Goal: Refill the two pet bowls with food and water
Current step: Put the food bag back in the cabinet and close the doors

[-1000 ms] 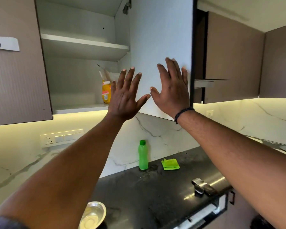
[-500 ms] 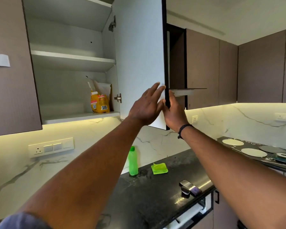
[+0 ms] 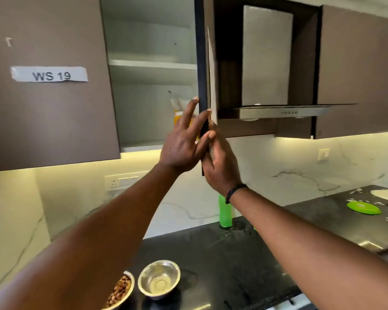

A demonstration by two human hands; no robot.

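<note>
Cabinet door [image 3: 203,63] edge-on, left hand [image 3: 182,144] spread against it, right hand [image 3: 222,166] behind, grip unclear

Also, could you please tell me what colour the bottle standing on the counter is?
The bottle is bright green, best seen in the head view.

Likely a home kitchen: wall cabinets [image 3: 49,119], range hood [image 3: 278,111], black counter [image 3: 222,253].

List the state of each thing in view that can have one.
Brown cabinet door: open, edge toward camera.
Left hand: fingers straight on door edge.
Right hand: flat against door's outer face.
Steel bowl with brown kibble: filled.
Second steel bowl: contents unclear.
Green plastic bottle: upright.
</note>
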